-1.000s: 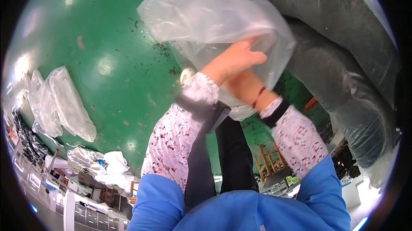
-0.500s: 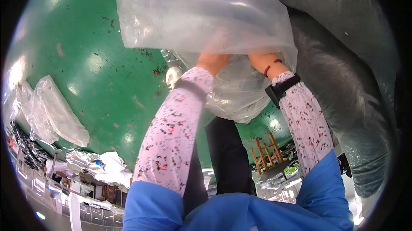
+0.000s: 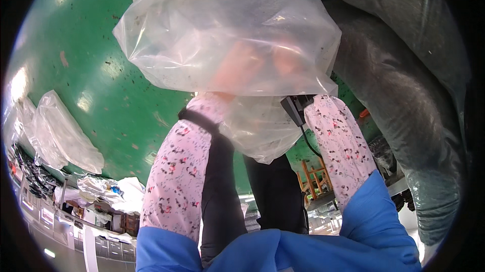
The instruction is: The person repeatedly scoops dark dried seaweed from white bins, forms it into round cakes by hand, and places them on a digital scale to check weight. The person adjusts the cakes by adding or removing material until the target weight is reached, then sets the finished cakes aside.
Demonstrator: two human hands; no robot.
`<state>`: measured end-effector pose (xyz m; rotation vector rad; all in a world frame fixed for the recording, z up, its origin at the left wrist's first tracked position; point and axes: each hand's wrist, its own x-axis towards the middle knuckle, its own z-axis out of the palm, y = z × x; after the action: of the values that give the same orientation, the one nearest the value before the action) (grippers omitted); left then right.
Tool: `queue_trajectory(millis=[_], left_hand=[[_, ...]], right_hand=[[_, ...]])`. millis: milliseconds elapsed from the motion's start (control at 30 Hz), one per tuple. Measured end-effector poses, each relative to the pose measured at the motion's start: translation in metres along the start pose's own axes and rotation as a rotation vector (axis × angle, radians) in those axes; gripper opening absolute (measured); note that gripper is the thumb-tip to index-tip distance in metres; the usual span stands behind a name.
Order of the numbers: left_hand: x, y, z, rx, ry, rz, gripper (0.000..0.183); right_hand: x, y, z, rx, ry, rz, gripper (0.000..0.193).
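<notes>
A large translucent plastic bag (image 3: 177, 34) spreads across the upper middle of the view, above the green floor. Both of my hands are inside or behind its film, showing only as hazy shapes. My left hand (image 3: 241, 63) lies under the plastic near the middle, its wrist at the bag's lower edge. Just to its right, my right hand (image 3: 288, 59) is close by. The haze hides the fingers of both, so their grip cannot be made out. A lower fold of the bag (image 3: 262, 128) hangs between my forearms, in front of my legs.
Big stuffed dark bags or rolls in grey plastic (image 3: 394, 70) line the right side. On the floor at left lies a clear plastic bag (image 3: 65, 130). Behind me are a wooden stool (image 3: 316, 177) and a pile of white plastic sheeting (image 3: 126, 193).
Both hands have come closer to my body and gone deeper under the plastic, covering the wrists. The bag's edge has moved down and left, and its film has spread wider.
</notes>
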<state>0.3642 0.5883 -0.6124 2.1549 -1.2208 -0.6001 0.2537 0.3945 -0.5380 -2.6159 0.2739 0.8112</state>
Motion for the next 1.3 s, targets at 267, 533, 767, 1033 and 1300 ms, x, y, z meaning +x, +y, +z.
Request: queue_trajectory(millis=[267,533,767,1033,1300], left_hand=[[-0.148,-0.061,-0.022,0.108,-0.393,-0.270,0.036],[-0.169,-0.064,-0.040,-0.021,-0.649,-0.437,0.055],[-0.149,-0.066,-0.032,-0.171,-0.582,-0.389,0.056],[-0.154,-0.065,-0.036,-0.229,-0.569,-0.400,0.057],[-0.161,-0.069,-0.026,-0.119,-0.396,-0.275,0.059]], right_hand=[[0.035,0.025,0.022,0.023,0.018,0.092,0.034],[0.045,0.036,0.042,0.046,-0.010,0.125,0.036],[0.004,-0.006,0.022,0.078,-0.066,0.021,0.038],[0.019,-0.013,0.019,0.131,-0.013,-0.003,0.040],[0.072,0.020,0.050,0.147,-0.014,0.134,0.042]])
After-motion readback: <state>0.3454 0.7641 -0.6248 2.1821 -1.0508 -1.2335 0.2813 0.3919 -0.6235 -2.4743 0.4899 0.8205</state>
